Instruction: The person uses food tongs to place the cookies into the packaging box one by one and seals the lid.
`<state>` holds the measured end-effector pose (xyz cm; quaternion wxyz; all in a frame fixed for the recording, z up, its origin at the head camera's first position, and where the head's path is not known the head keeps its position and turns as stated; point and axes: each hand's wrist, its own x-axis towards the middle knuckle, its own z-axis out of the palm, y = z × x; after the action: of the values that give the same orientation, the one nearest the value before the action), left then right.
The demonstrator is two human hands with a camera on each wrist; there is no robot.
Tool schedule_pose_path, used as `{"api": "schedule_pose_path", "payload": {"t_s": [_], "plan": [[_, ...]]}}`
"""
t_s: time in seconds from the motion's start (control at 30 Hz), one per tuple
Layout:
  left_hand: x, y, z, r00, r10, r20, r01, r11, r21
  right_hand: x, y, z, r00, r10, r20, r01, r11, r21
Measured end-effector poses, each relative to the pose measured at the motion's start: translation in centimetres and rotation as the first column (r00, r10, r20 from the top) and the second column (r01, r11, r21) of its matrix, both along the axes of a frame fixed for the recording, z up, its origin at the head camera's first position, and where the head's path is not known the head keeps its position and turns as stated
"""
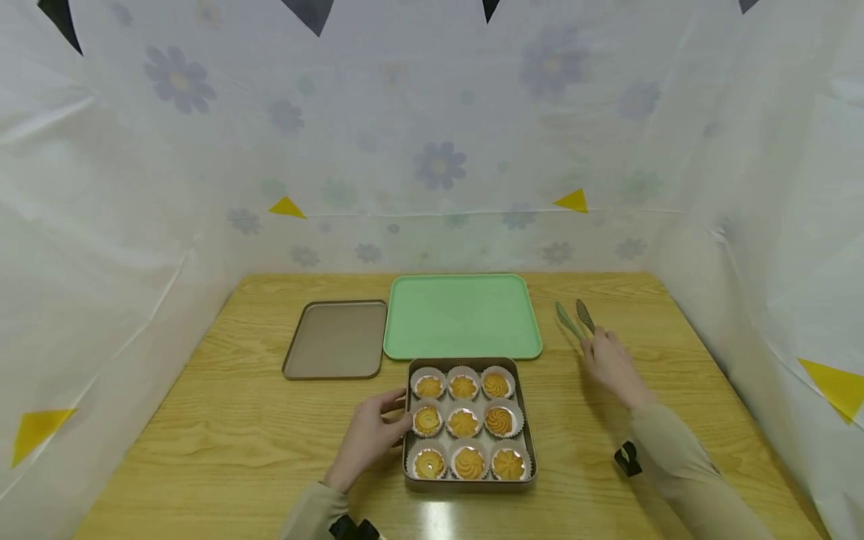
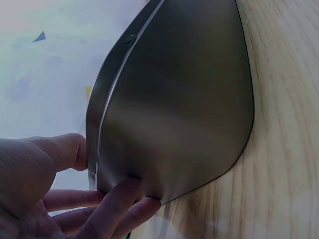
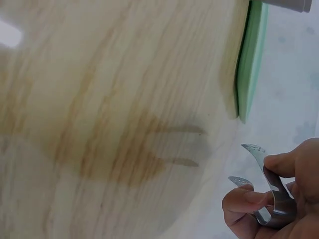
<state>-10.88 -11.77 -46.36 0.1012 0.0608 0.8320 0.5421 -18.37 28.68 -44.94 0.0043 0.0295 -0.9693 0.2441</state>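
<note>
My left hand (image 1: 367,439) is at the left side of the cookie tin (image 1: 526,442). My fingers (image 2: 124,204) curl round its edge, so my grip is clamped on the tin. The wrist view shows my thumb on the side wall and my other fingers tucked under the bottom corner.

The tin sits on the wooden surface (image 1: 223,420), close to me. Inside it are nine cookies (image 1: 463,424), each in a white paper cup, in three rows of three.

My right hand (image 1: 610,364) is out to the right, well apart from the tin. It holds a pair of metal tongs (image 1: 575,319). My thumb and fingers pinch the bent end, so this grip is clamped on the tongs. The two tong arms (image 3: 251,164) stick out away from me with a gap between them. They are up off the surface, and their shadow falls on the wood below.

A green tray (image 1: 462,316) lies just behind the tin. The tin's lid (image 1: 335,340) lies flat beside the tray, on its left.
</note>
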Motion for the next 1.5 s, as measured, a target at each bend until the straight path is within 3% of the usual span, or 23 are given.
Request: {"api": "schedule_pose_path", "payload": {"t_s": [0.2, 0.73, 1.0, 1.5], "plan": [[0.02, 0.02, -0.06, 1.000, -0.003, -0.011, 0.003, 1.000, -0.004, -0.50, 0.40, -0.35, 0.998, -0.009, 0.066, 0.007, 0.999, 0.040], [0.10, 0.03, 0.07, 1.000, -0.008, 0.001, 0.008, 1.000, 0.019, -0.30, 0.54, -0.96, 0.998, 0.005, 0.055, -0.011, 0.994, 0.105], [0.09, 0.02, 0.08, 1.000, -0.012, -0.005, 0.012, 1.000, 0.016, -0.13, 0.77, -0.84, 0.995, -0.043, 0.094, 0.027, 0.986, 0.165], [0.09, -0.01, 0.16, 1.000, -0.002, -0.008, 0.002, 1.000, 0.019, -0.17, 1.01, -1.04, 0.994, -0.033, 0.105, 0.014, 0.984, 0.176]]}}
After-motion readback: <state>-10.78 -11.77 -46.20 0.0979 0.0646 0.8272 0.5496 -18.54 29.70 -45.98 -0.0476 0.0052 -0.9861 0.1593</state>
